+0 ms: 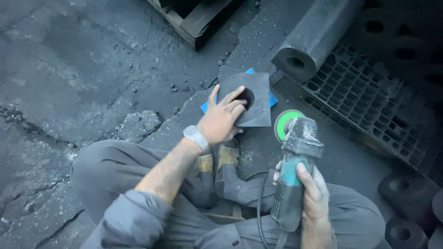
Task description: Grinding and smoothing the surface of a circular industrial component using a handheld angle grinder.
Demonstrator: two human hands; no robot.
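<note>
Bare cracked floor [78,69] lies open to the left. Right side blocked: grated pallet [369,101] bearing a long hollow cylinder [314,34]. Wooden pallet [194,20] blocks the top; dark rings [408,193] crowd lower right.

A grimy workshop yard: cracked, soot-black concrete floor [83,69], dark bored cylinders [318,32] stacked at two o'clock on a plastic grid pallet [369,101], an angle grinder [295,157].

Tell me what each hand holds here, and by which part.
The right hand grips the angle grinder round its body. The left hand lies flat on the square dark block, fingers at its hole.
</note>
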